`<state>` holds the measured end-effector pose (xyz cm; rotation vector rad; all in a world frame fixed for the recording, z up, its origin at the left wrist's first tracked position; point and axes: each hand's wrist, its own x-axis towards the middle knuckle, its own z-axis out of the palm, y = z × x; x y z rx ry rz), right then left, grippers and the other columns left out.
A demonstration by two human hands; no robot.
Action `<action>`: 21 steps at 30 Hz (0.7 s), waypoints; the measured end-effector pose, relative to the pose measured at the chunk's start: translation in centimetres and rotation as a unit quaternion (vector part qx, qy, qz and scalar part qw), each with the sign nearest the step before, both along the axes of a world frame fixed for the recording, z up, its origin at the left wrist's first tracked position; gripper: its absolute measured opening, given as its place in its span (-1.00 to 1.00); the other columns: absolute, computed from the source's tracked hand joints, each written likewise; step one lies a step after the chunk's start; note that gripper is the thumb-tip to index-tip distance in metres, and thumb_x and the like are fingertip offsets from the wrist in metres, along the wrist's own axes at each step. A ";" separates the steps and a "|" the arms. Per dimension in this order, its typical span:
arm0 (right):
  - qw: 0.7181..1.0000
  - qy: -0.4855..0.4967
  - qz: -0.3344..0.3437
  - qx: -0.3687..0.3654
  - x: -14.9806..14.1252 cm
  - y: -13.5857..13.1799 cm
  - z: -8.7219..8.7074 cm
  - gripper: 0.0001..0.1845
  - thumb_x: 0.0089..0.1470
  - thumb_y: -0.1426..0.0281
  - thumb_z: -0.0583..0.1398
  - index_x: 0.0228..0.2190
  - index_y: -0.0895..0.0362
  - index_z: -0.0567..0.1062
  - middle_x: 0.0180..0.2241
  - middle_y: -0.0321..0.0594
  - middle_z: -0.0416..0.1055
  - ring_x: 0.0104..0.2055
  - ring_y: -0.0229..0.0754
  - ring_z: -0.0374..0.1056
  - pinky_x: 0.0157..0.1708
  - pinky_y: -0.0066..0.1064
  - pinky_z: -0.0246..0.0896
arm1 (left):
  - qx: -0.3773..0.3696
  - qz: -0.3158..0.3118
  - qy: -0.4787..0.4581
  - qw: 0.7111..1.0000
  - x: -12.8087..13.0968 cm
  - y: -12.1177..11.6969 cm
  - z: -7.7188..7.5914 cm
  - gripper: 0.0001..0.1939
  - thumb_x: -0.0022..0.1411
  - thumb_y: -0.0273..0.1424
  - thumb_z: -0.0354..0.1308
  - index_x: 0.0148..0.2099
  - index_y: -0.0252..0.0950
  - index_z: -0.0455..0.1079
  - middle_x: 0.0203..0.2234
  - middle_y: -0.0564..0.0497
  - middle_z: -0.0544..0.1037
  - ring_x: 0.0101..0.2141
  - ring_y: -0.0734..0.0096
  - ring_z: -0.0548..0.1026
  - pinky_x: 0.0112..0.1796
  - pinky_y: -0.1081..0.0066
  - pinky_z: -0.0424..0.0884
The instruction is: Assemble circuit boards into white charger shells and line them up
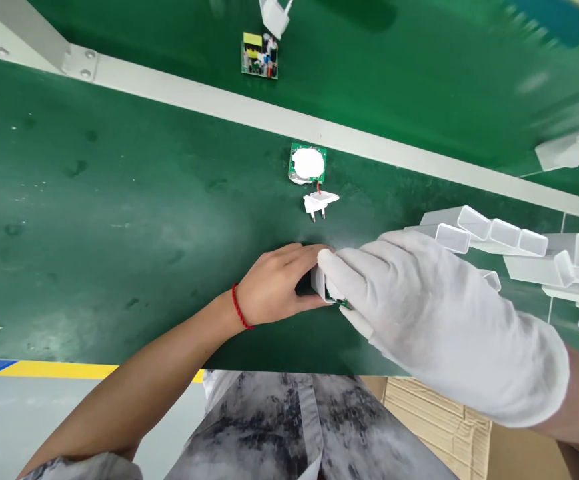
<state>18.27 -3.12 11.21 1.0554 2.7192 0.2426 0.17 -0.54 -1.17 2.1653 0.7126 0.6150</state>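
Note:
My bare left hand (277,283), with a red cord at the wrist, grips a white plastic charger housing (318,285) between thumb and fingers. At the housing's open end, my white-gloved right hand (414,307) is closed on a green circuit board (341,303). Only the board's edge and some white material show; the gloved fingers cover the rest. How far the board sits inside the housing I cannot tell. Beyond my hands, another circuit board (308,163) with a white patch lies on the green table, joined by a red wire to a white two-pin plug piece (320,200).
Several empty white housings (452,238) lie in a group on the right. A pale metal rail (219,102) crosses the table behind. Past it lie a circuit board with components (259,59) and a white plug piece (275,17). Below the table edge is cardboard (434,420).

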 end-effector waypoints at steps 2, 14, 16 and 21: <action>1.000 -0.019 -0.004 -0.002 -0.1 -0.1 -0.1 -0.67 0.02 0.67 0.05 -0.28 0.19 0.54 -0.43 -0.09 0.38 -0.45 -0.08 0.27 -0.40 -0.21 0.12 | 0.007 -0.001 -0.009 1.000 0.0 0.0 0.0 -0.51 0.27 -0.19 0.26 0.14 -0.33 0.31 0.01 -0.14 0.59 -0.13 0.24 0.59 -0.10 0.26 0.55; 0.997 -0.003 -0.056 -0.057 -1.5 0.0 -0.6 -0.62 0.09 0.63 0.05 -0.07 0.31 0.48 -0.47 -0.05 0.40 -0.44 -0.01 0.30 -0.42 -0.18 0.09 | -0.003 -0.001 0.014 1.000 0.1 -0.1 -0.6 -0.48 0.26 -0.09 0.26 0.09 -0.35 0.37 -0.09 -0.14 0.61 -0.07 0.16 0.58 -0.06 0.22 0.53; 0.995 -0.018 -0.060 -0.079 -2.0 0.4 -0.3 -0.61 0.13 0.55 0.10 0.00 0.29 0.45 -0.48 -0.08 0.39 -0.46 -0.01 0.30 -0.43 -0.17 0.10 | 0.003 0.006 0.001 1.000 0.1 -0.2 -0.8 -0.51 0.27 -0.12 0.25 0.09 -0.36 0.38 -0.11 -0.14 0.61 -0.08 0.17 0.58 -0.08 0.24 0.53; 0.989 0.068 -0.122 -0.055 -1.2 0.7 1.3 -0.58 0.14 0.07 0.22 -0.06 0.04 0.47 -0.33 -0.09 0.44 -0.34 0.06 0.36 -0.44 -0.15 0.17 | 0.001 0.010 -0.011 1.000 0.2 -0.1 -0.6 -0.46 0.15 -0.22 0.37 0.10 -0.37 0.38 -0.09 -0.14 0.61 -0.15 0.17 0.59 -0.17 0.28 0.51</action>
